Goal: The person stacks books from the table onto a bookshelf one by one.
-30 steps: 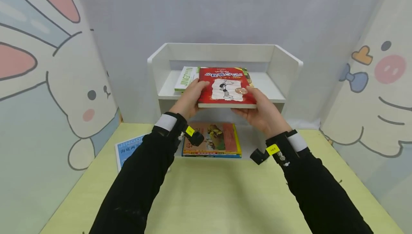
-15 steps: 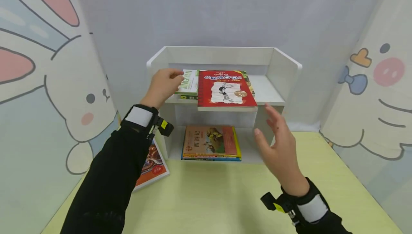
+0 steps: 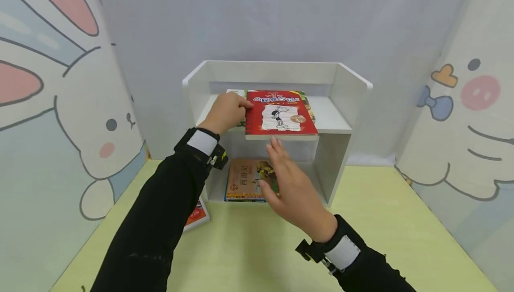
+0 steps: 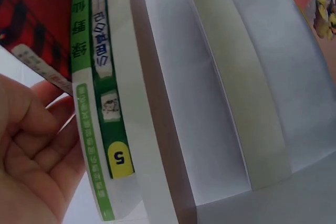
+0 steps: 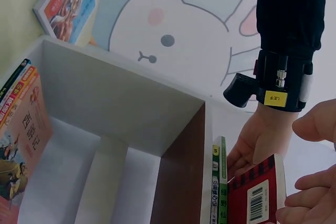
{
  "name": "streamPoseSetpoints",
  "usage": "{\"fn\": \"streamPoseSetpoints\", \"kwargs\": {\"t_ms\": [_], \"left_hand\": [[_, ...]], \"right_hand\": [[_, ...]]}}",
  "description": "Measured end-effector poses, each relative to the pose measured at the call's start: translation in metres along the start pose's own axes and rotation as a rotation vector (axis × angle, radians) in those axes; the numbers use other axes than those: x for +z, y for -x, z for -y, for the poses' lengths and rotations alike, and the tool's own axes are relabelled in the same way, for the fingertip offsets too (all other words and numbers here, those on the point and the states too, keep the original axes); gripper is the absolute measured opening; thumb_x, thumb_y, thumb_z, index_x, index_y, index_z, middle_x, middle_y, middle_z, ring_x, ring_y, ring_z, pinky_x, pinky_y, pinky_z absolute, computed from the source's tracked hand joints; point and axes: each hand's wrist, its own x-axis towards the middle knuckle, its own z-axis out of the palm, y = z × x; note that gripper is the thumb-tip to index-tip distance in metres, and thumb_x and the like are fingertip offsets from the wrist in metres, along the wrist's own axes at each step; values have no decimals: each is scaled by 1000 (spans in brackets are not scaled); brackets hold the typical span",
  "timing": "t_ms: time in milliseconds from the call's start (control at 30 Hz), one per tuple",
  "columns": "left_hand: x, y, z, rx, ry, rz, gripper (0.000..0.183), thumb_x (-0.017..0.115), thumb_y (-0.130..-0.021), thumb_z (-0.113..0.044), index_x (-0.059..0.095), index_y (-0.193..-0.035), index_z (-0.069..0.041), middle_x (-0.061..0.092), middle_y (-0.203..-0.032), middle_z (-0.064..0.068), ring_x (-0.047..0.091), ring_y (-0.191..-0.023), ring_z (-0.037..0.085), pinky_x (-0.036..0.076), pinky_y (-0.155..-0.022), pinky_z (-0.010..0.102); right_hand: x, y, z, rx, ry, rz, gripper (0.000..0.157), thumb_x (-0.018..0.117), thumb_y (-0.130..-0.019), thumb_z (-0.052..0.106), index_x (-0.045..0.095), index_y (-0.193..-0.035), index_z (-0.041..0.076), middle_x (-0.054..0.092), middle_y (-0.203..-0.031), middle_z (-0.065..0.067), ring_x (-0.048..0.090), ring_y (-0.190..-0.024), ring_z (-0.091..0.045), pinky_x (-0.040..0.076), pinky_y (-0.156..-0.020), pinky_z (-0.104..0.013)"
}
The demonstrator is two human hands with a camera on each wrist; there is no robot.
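A red paperback book [image 3: 281, 113] with a cartoon figure lies on top of other books on the white shelf's upper board, its near edge jutting out over the front. My left hand [image 3: 226, 111] is at the red book's left side, fingertips touching its edge; in the left wrist view its fingers bend loosely beside the spines of a green-and-white book [image 4: 90, 129] and a green book [image 4: 113, 103]. My right hand [image 3: 295, 189] is held in front of the red book's near edge with fingers extended; whether the fingertips touch it I cannot tell.
The white two-tier shelf [image 3: 339, 162] stands on a pale yellow-green table [image 3: 361, 238]. A stack of books with an orange-brown cover [image 3: 242, 178] lies on its lower level. Left of the shelf lies an orange-and-blue book [image 5: 73, 6], partly behind my left arm in the head view.
Both hands let go of the red book and spread apart. Since then the left hand has moved right to the book's left edge, and the right hand has moved left before its near edge.
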Motion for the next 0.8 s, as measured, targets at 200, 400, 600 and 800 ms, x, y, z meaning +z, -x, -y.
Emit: {"fn": "streamPoseSetpoints", "kwargs": {"t_ms": [200, 400, 600, 800], "left_hand": [[5, 2, -1, -5, -49, -27, 31, 45, -92, -9, 67, -114, -8, 61, -118, 7, 44, -67, 19, 33, -53, 25], [6, 5, -2, 52, -121, -64, 31, 44, -91, -6, 67, -112, -7, 62, -118, 7, 50, -81, 20, 36, -59, 26], [6, 11, -4, 107, -238, -106, 29, 48, -91, -7, 68, -111, -9, 65, -111, 7, 52, -84, 17, 38, -63, 26], [7, 19, -5, 157, -251, -136, 29, 49, -90, -5, 69, -110, -9, 66, -108, 7, 58, -91, 17, 44, -72, 28]], "right_hand": [[4, -2, -2, -7, 14, -10, 77, 65, -82, 16, 22, -144, -1, 16, -151, -13, 17, -138, -25, 33, -101, -43], [5, -2, -5, -8, 64, -45, 76, 66, -81, 16, 26, -142, -5, 21, -149, -16, 21, -136, -26, 35, -99, -43], [3, -1, -13, 38, 104, -81, 73, 66, -81, 16, 29, -139, -7, 26, -147, -19, 26, -134, -26, 41, -94, -44], [0, 0, -21, 107, 101, -67, 74, 66, -82, 17, 27, -141, -5, 25, -147, -19, 31, -132, -29, 51, -78, -40]]}}
